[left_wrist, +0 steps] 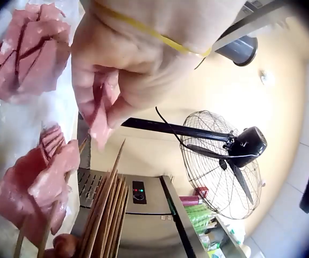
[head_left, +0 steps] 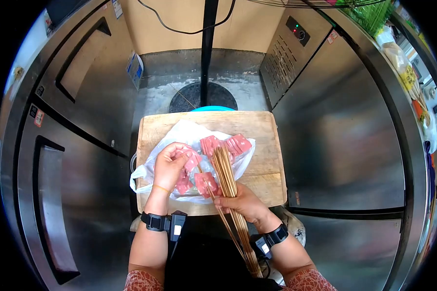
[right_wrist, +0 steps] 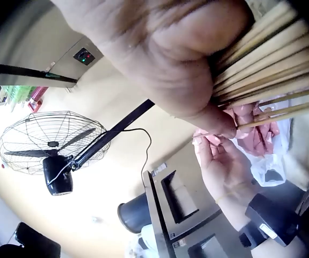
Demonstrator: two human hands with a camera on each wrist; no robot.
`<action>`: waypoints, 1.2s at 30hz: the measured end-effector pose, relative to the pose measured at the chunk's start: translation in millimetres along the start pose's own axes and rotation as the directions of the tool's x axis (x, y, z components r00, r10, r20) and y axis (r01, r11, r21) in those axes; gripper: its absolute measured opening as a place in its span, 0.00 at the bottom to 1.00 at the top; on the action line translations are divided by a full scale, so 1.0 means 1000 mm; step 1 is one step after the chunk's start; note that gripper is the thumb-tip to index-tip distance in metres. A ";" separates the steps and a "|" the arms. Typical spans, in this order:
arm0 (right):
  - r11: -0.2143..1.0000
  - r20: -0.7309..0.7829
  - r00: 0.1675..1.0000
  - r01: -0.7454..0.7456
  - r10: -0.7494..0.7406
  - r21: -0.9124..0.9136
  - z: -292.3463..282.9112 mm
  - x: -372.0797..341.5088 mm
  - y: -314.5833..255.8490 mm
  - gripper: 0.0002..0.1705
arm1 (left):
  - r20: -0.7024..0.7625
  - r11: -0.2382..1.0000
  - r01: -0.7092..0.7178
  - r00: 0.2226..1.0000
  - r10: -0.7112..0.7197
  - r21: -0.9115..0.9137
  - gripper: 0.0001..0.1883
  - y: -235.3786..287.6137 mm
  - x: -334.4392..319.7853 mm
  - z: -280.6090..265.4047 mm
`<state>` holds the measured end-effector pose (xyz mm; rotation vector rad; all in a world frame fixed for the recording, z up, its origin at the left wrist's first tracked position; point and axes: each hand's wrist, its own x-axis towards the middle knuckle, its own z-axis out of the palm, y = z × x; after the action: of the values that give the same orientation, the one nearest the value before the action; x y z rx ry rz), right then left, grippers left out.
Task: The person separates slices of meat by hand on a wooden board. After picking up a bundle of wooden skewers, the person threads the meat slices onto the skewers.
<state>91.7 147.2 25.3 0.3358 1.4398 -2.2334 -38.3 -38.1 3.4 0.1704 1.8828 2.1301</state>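
My left hand (head_left: 166, 169) pinches a thin pink slice of ham-like meat (left_wrist: 100, 129) between thumb and fingers, above an opened white plastic bag (head_left: 183, 130). My right hand (head_left: 248, 202) grips a thick bundle of bamboo skewers (head_left: 226, 177), pointed ends up. The same hand also holds thin skewers apart from the bundle, with folded meat slices (left_wrist: 33, 188) on them. A bare skewer tip (left_wrist: 83, 143) sticks out beyond those slices, close below the pinched slice. Stacks of more slices (head_left: 238, 144) lie on the bag, partly behind the bundle.
Under the bag is a wooden cutting board (head_left: 269, 165). Steel cabinets (head_left: 344, 131) with doors stand close on both sides. A black pole (head_left: 207, 58) rises behind the board, carrying a caged fan (left_wrist: 221, 161). A blue rim (head_left: 212, 108) shows past the board's far edge.
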 end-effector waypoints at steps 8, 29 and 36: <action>0.998 -0.001 1.000 -0.005 0.005 -0.069 0.005 0.002 0.004 0.14 | -0.049 0.991 -0.003 0.999 -0.004 -0.134 0.11 0.011 -0.002 0.004; 0.999 -0.021 0.999 -0.036 0.036 -0.004 0.008 0.003 0.001 0.11 | -0.080 0.929 0.040 0.994 -0.074 -0.367 0.05 0.005 -0.003 -0.001; 0.999 -0.016 0.999 -0.033 0.032 -0.036 0.007 0.005 0.004 0.12 | -0.077 0.982 -0.043 0.997 0.029 -0.185 0.04 0.012 -0.004 0.003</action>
<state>89.5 138.3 22.3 0.3628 1.4708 -2.1808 -35.7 -38.0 15.5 0.0871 1.7170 2.3526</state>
